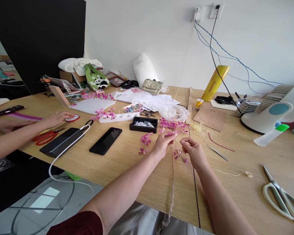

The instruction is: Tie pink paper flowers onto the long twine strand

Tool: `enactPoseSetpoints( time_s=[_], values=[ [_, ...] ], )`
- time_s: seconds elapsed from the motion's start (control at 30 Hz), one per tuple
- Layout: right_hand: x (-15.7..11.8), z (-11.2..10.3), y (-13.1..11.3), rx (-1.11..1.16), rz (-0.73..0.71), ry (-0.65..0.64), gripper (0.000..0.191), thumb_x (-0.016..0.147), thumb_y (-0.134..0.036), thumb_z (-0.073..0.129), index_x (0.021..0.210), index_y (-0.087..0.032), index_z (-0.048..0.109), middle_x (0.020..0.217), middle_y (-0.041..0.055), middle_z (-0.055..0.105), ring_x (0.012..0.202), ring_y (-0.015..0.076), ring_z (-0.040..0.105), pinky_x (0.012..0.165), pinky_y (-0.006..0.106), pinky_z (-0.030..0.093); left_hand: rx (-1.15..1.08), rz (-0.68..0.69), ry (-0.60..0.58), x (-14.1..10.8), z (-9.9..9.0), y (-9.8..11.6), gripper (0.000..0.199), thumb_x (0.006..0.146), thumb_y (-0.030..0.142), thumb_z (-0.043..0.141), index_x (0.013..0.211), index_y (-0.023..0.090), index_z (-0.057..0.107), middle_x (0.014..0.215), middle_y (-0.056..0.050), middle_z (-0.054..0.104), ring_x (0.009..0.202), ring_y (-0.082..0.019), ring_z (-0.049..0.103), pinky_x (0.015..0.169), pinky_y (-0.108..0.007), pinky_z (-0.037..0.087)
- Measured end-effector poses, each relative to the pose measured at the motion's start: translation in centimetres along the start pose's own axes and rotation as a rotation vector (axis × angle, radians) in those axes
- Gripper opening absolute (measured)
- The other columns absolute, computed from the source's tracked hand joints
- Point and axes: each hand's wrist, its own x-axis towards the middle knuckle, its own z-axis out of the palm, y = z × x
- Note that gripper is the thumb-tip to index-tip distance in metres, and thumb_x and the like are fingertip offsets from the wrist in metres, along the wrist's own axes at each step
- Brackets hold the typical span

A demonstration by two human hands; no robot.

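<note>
My left hand [164, 143] is closed around the top of a pink artificial flower branch, its fingertips pressed together. From there a long pale brown stem [173, 176] hangs down over the table's front edge toward my lap. My right hand [194, 151] is just beside it, thumb and forefinger pinched; what lies in that pinch is too small to name. Thin wires and small pink buds [182, 155] show between the two hands. Pink blossoms [171, 124] spread beyond my left fingers, and another pink sprig [145, 142] lies left of that hand.
Large scissors [279, 192], tweezers [217, 152] and a coil of thread [247, 174] lie to the right, near a white fan [271, 107]. A black tray [143, 124], a phone [106, 141] and a power bank-like black box [62, 142] are leftward. A co-worker's hand [56, 119] touches a tape roll [72, 118].
</note>
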Motion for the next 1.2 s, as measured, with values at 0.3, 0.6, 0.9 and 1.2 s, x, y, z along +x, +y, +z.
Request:
enactPoseSetpoints(
  time_s=[0.3, 0.6, 0.9, 1.2],
  values=[
    [0.6, -1.0, 0.5, 0.013, 0.048, -0.043, 0.025, 0.068, -0.04, 0.063, 0.067, -0.019, 0.051, 0.059, -0.003, 0.056, 0.04, 0.0059, 0.038, 0.039, 0.02, 0.023, -0.306, -0.238, -0.116, -0.2, 0.0, 0.4, 0.025, 0.06, 0.027, 0.075, 0.071, 0.013, 0.058, 0.068, 0.001, 0.055, 0.051, -0.003, 0.042, 0.048, -0.019, 0.032],
    [0.5, -1.2, 0.9, -0.705, -0.202, -0.144, 0.013, 0.071, -0.027, 0.05, 0.059, -0.021, 0.052, 0.048, -0.0043, 0.049, 0.043, 0.0095, 0.04, 0.044, 0.022, 0.028, -0.331, -0.173, -0.122, -0.5, 0.4, 0.6, 0.025, 0.064, 0.03, 0.073, 0.068, 0.014, 0.055, 0.067, 0.002, 0.054, 0.051, -0.003, 0.043, 0.049, -0.019, 0.034],
    [1.5, -3.7, 0.5, -0.84, -0.202, 0.243, 0.005, 0.067, -0.025, 0.054, 0.065, -0.021, 0.058, 0.062, 0.0006, 0.06, 0.05, 0.0136, 0.048, 0.052, 0.028, 0.032, -0.231, -0.011, 0.002, 0.3, 0.0, -0.1, 0.027, 0.061, 0.032, 0.074, 0.072, 0.013, 0.059, 0.069, 0.002, 0.056, 0.053, -0.002, 0.043, 0.05, -0.018, 0.032],
    [-0.4, 0.2, -0.9, 0.001, -0.02, -0.047, 0.021, 0.068, -0.039, 0.064, 0.075, -0.019, 0.061, 0.053, -0.0033, 0.052, 0.044, 0.0086, 0.043, 0.041, 0.021, 0.028, -0.207, -0.073, -0.059, -0.1, 0.4, -0.3, 0.023, 0.062, 0.031, 0.074, 0.067, 0.013, 0.061, 0.057, 0.004, 0.051, 0.053, -0.004, 0.044, 0.054, -0.019, 0.033]
  ],
)
